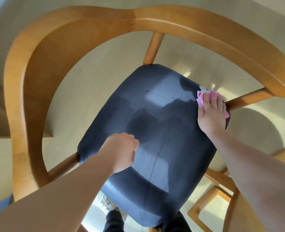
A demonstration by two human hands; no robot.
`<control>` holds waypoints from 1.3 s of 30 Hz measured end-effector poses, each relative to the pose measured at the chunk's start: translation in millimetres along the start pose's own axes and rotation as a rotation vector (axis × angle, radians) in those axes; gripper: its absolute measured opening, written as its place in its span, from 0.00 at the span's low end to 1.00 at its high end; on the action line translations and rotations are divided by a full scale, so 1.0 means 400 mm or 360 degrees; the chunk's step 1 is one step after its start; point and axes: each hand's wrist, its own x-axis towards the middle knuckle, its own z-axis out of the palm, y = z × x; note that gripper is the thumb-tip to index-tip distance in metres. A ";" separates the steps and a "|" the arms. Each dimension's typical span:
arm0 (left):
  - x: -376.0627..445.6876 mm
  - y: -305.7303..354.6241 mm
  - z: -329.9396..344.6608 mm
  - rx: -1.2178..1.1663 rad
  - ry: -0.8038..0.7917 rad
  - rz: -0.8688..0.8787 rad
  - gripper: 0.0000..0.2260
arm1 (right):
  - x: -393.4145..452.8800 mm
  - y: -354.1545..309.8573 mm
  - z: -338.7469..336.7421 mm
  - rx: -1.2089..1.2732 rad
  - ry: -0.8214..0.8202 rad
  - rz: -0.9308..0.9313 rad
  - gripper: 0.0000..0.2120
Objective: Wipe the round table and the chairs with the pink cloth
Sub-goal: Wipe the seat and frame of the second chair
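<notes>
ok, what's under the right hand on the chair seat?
The pink cloth, pressed flat on the dark seat by the right hand. Only its edges show; the rest is covered.

The cloth [203, 96] lies under the right hand [210, 113] at the seat's [155, 131] right edge.
</notes>
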 end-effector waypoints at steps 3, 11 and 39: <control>-0.009 -0.014 0.001 -0.0001 -0.0011 0.0001 0.12 | -0.058 -0.053 0.009 -0.0070 -0.0058 -0.0199 0.25; -0.026 -0.053 -0.035 -0.0039 0.0016 0.0008 0.12 | -0.244 -0.275 0.033 0.0011 -0.0161 -0.1033 0.21; 0.008 -0.111 -0.010 -0.0119 0.0024 -0.0019 0.10 | 0.112 -0.188 -0.052 -0.0112 -0.0182 -0.0818 0.19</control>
